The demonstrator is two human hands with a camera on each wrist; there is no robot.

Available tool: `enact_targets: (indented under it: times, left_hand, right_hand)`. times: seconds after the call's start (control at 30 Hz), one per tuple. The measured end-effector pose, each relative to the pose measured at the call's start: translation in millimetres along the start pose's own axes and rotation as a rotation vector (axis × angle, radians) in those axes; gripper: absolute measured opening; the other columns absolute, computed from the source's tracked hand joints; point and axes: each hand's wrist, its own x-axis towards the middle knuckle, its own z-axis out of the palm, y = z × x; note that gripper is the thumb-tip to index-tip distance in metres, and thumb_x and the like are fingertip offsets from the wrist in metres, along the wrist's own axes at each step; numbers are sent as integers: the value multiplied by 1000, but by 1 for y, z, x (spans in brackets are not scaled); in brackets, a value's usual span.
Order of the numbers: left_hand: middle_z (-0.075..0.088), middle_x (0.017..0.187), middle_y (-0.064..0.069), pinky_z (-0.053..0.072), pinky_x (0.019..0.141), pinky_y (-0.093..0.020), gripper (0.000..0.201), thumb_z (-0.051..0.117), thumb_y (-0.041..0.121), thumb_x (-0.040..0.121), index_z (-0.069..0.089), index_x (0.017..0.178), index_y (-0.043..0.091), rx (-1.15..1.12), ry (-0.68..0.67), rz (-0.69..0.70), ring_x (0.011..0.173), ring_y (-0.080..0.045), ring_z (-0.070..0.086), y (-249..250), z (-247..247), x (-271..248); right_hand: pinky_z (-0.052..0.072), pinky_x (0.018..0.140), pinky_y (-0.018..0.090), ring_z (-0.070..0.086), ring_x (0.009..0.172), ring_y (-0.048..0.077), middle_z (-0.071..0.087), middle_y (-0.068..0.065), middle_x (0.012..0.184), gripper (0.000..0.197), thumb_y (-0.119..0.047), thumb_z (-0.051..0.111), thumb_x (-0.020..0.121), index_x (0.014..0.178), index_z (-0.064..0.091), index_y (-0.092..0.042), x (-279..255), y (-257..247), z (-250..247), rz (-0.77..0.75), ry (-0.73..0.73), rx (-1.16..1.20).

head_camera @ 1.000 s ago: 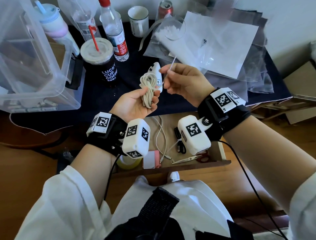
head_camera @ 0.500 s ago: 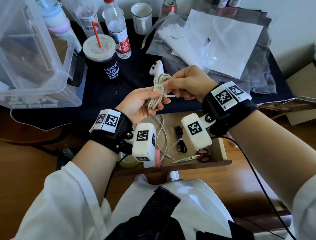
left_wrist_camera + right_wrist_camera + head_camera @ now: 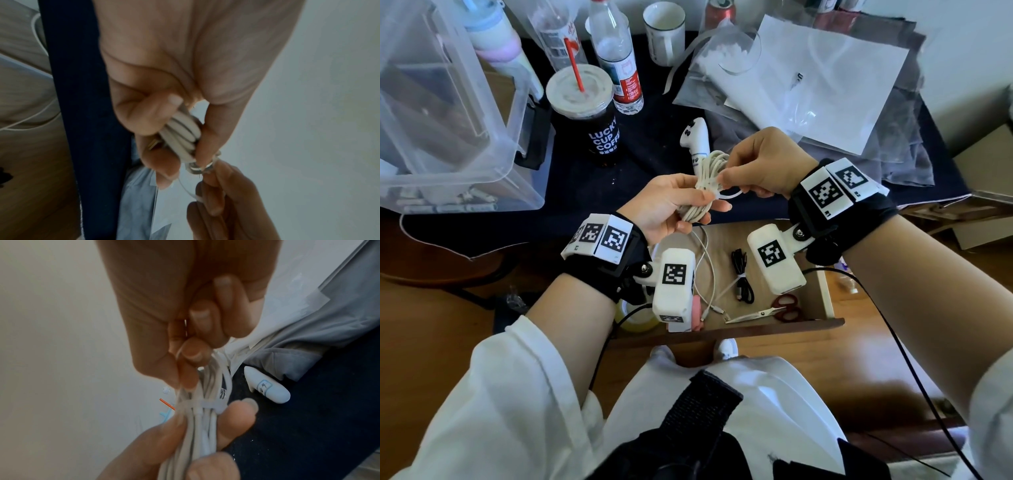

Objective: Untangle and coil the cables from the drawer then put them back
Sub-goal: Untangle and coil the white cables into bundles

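A coiled white cable is held up over the open drawer. My left hand grips the lower part of the coil between thumb and fingers. My right hand pinches a thin translucent tie that wraps round the middle of the bundle. A loop of the tie sticks out between the hands. In the drawer lie a loose white cable and a bundled black cable.
Red-handled scissors lie at the drawer's front. On the dark cloth behind stand a coffee cup, a water bottle, a white mug, a white controller, a clear bin and plastic bags.
The right hand brought the thin tie down from above to the coil and now holds it wrapped round the bundle. Both hands have shifted slightly right and nearer the drawer.
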Motion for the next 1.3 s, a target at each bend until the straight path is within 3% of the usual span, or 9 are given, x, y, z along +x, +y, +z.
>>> enact_targets:
  times: [0.13, 0.33, 0.53, 0.8, 1.0, 1.13, 1.3]
  left_hand:
    - [73, 82, -13, 30, 34, -15, 15, 61, -1, 83, 53, 92, 8, 41, 31, 30, 52, -15, 56, 1, 1, 0]
    - [71, 84, -15, 30, 36, -14, 10, 57, 1, 86, 61, 92, 9, 14, 90, 85, 52, -12, 54, 1, -1, 1]
    - [62, 90, -15, 33, 40, -15, 27, 44, 5, 94, 59, 117, 1, -17, 97, 85, 55, -10, 48, 0, 2, 5]
    - [56, 84, -13, 30, 39, -14, 29, 41, -1, 92, 60, 113, -1, 25, 122, 114, 52, -10, 46, 0, 7, 6]
    - [58, 85, -16, 29, 38, -14, 30, 40, -3, 89, 62, 110, -2, 62, 124, 129, 52, -12, 45, 1, 10, 8]
    - [61, 79, -13, 27, 37, -13, 26, 39, -3, 88, 64, 97, 2, 47, 130, 121, 51, -11, 43, 1, 11, 8]
    - [61, 79, -14, 26, 36, -14, 28, 40, -3, 87, 63, 104, -3, 75, 149, 102, 48, -10, 43, 1, 11, 8]
  right_hand:
    - [28, 36, 16, 33, 35, 6, 45, -8, 37, 20, -6, 66, 74, 55, 62, -11, -1, -1, -1, 4, -30, -60]
    - [29, 35, 17, 35, 34, 10, 51, -6, 39, 20, -5, 62, 80, 61, 64, -8, -5, 0, 1, -45, 27, 129]
    - [36, 35, 17, 40, 33, 5, 53, -8, 37, 22, -9, 66, 78, 58, 61, -14, -3, -1, 2, -28, 112, 75]
    - [32, 35, 16, 35, 29, 6, 49, -7, 33, 17, -4, 63, 72, 56, 58, -9, -3, -1, 1, 22, 166, 8]
    - [31, 35, 14, 34, 29, 4, 48, -8, 32, 21, -5, 63, 70, 53, 55, -13, -4, -4, 3, 33, 181, -37]
    - [28, 34, 10, 38, 27, 2, 49, 0, 45, 23, -4, 63, 71, 53, 52, -11, -5, -5, 5, 20, 199, -48]
    - [28, 33, 9, 39, 27, 1, 49, 3, 50, 24, -4, 63, 71, 53, 50, -12, -5, -5, 8, 32, 200, -63]
